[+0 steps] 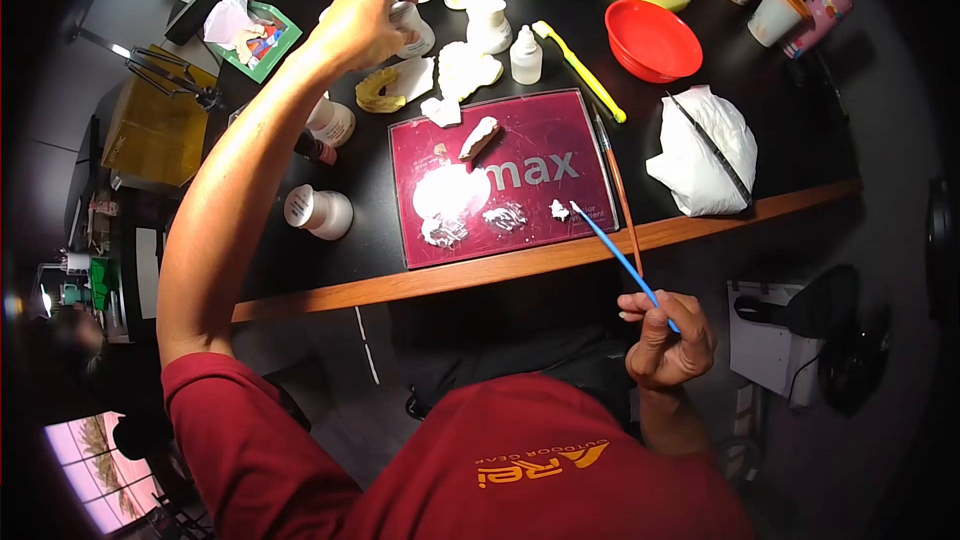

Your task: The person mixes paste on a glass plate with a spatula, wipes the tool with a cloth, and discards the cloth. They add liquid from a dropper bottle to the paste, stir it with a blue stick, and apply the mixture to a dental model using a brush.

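Note:
My left hand [365, 22] reaches to the back of the desk, its fingers closed round a white jar [412, 30]. My right hand [672, 340] pinches a thin blue tool [625, 262] below the desk's front edge. The tool's tip points at small white dabs [560, 210] on a maroon board [545, 135]. More white paste [505, 218] lies along the board's front, and a pale elongated piece [480, 138] rests near its middle. Dental models [467, 70] stand just behind the board.
Right of the board are a brown brush [618, 180], white tissue [700, 155] with a black stick, and a red bowl [654, 40]. A yellow-green toothbrush [582, 72] lies behind. White jars [318, 211] stand at left. A dropper bottle [526, 57] stands behind the board.

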Action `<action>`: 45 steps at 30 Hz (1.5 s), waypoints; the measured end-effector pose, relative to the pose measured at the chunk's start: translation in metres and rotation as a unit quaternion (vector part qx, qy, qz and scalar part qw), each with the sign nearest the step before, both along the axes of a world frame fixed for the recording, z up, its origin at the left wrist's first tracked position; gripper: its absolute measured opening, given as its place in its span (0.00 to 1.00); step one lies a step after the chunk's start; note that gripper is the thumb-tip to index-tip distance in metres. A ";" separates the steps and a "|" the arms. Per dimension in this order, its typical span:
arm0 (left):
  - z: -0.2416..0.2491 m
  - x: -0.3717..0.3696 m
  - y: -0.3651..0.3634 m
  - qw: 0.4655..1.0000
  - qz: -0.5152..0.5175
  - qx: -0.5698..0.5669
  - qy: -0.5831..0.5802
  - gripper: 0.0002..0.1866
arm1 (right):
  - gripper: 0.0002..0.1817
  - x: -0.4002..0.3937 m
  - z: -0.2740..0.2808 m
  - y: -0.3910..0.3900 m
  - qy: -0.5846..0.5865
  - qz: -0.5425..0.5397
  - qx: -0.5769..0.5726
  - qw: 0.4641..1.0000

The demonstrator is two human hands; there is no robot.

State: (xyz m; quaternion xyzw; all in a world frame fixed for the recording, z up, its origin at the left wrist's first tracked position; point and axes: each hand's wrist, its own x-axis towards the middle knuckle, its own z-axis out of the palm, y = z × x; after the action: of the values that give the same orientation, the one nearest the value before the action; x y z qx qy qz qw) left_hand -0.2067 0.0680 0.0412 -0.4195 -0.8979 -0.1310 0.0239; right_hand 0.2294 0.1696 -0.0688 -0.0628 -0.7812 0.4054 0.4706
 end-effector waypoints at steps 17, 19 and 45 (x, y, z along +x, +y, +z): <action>-0.002 0.078 0.056 0.994 -0.092 -0.013 -0.054 0.28 | 0.10 0.002 -0.002 -0.004 -0.012 0.007 0.003 1.000; -0.004 0.079 0.059 0.994 -0.088 -0.010 -0.057 0.27 | 0.11 0.003 -0.004 -0.005 -0.010 0.006 0.011 1.000; -0.009 0.246 -0.063 0.972 -0.092 0.210 -0.059 0.20 | 0.12 0.005 0.000 -0.003 -0.051 0.000 0.011 0.999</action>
State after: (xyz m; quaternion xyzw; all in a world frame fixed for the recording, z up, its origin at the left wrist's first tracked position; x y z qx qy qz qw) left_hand 0.0392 0.0051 0.0324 -0.4773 -0.8079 -0.3427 0.0459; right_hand 0.2348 0.1671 -0.0690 -0.0780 -0.8085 0.3935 0.4307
